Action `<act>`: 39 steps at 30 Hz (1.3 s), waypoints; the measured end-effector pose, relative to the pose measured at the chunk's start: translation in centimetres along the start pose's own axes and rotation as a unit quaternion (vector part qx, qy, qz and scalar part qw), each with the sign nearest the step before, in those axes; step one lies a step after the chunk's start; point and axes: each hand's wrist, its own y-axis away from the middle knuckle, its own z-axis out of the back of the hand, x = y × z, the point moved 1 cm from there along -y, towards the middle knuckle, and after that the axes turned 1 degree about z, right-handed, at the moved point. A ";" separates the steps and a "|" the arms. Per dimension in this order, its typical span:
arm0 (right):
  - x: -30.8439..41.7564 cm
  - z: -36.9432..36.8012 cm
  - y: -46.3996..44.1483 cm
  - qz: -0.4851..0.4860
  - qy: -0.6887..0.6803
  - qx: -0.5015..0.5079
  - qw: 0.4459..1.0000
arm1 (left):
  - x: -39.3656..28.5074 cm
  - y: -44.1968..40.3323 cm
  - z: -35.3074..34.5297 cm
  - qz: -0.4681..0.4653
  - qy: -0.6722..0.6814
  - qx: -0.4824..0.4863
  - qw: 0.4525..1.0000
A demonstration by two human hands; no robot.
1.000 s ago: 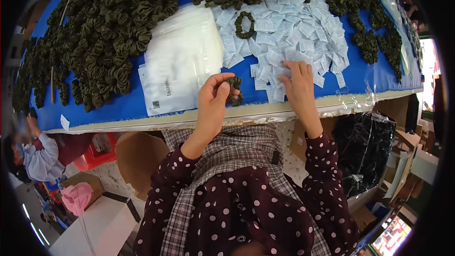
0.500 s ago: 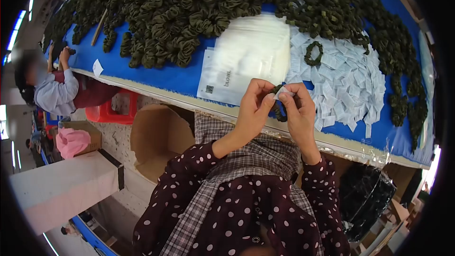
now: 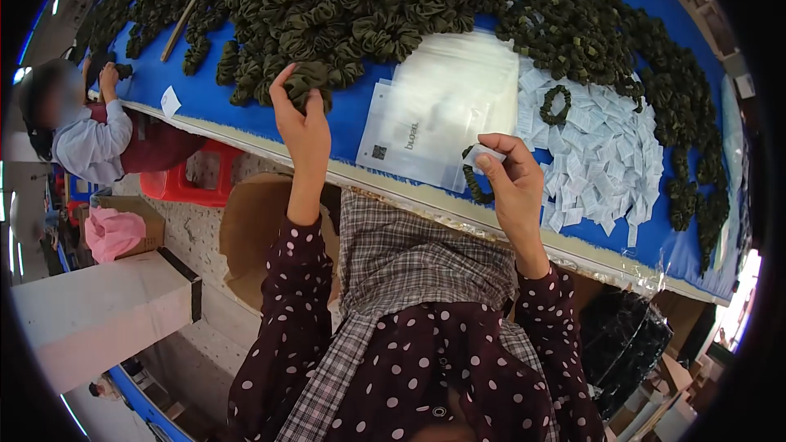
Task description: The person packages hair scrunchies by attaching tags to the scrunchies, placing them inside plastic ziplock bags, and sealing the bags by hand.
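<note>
My left hand [image 3: 304, 127] has its thumb and fingers around a large dark green scrunchie [image 3: 308, 83] at the front edge of the scrunchie pile [image 3: 327, 8]. Near the table's front edge, my right hand [image 3: 517, 184] pinches a small white label [image 3: 483, 157] together with a thin dark green hair tie [image 3: 475, 184], which hangs down. Between the hands lies a stack of clear printed bags [image 3: 446, 98]. To the right is a heap of white labels [image 3: 606, 151], with one thin green hair tie [image 3: 555, 105] lying on it.
Thin green hair ties [image 3: 573, 33] are piled behind the labels. A wooden stick [image 3: 178, 29] and a white paper [image 3: 170, 102] lie at the left of the blue table. Another person [image 3: 90, 131] works at the far left, near a red stool [image 3: 187, 184].
My left hand has let go of the thin hair tie and moved left onto a large scrunchie. My right hand keeps the label and hair tie near the table edge.
</note>
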 end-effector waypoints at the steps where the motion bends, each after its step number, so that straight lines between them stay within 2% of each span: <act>1: 0.4 -0.3 0.2 0.007 -0.008 -0.001 1.000 | -0.9 1.4 0.2 0.038 0.144 0.016 0.989; 3: 1.2 -2.0 0.8 0.045 -0.036 0.008 0.998 | -1.5 4.5 -0.7 0.121 0.240 0.117 0.956; 4: 1.1 -2.6 1.1 0.044 -0.032 0.004 0.999 | -2.5 6.4 -1.5 0.191 0.335 0.157 0.909; 6: 0.5 -3.2 1.9 0.067 0.042 0.057 0.995 | -3.3 10.2 -2.9 0.191 0.370 0.253 0.873; 8: -1.1 -2.2 2.8 0.078 0.090 0.038 0.992 | -3.3 14.1 -4.2 0.176 0.268 0.221 0.921; 11: -3.4 -0.1 3.9 0.113 0.219 0.003 0.969 | -1.4 16.3 -5.1 0.203 0.265 0.245 0.910; 12: -3.4 0.6 4.1 0.109 0.221 0.002 0.969 | -1.4 16.5 -5.3 0.207 0.265 0.247 0.909; 14: -3.4 2.2 4.6 -0.021 0.099 0.008 0.995 | -1.7 16.6 -5.9 0.191 0.206 0.314 0.907; 16: -3.1 3.5 4.6 -0.143 -0.028 0.013 0.989 | -1.9 15.8 -6.8 0.167 0.145 0.379 0.898; 18: -2.5 4.2 3.3 -0.106 -0.032 -0.006 0.994 | -1.6 13.2 -7.3 -0.034 0.027 0.335 0.941; 19: -2.5 4.2 2.2 -0.107 -0.034 -0.007 0.994 | -1.4 12.2 -8.0 -0.034 0.025 0.338 0.940; 21: -2.6 3.8 0.2 -0.002 -0.010 -0.065 0.998 | -1.0 10.7 -8.8 -0.026 -0.035 0.178 0.983; 22: -2.8 3.5 -0.3 -0.001 -0.012 -0.066 0.998 | -0.8 10.5 -9.2 -0.027 -0.037 0.180 0.983; 26: -4.6 2.5 -1.4 0.023 0.253 -0.083 0.964 | 1.5 10.6 -10.1 -0.097 -0.193 0.159 0.963; 32: -5.4 2.6 -0.8 0.050 0.276 -0.103 0.954 | 2.3 9.9 -9.9 -0.054 -0.185 0.166 0.967; 36: -5.1 2.4 -0.5 0.079 0.282 -0.075 0.953 | 1.7 9.8 -9.6 0.003 -0.083 0.135 0.987; 39: -4.6 1.3 -0.6 0.135 0.295 -0.050 0.945 | 0.7 10.6 -9.2 -0.033 -0.059 0.147 0.987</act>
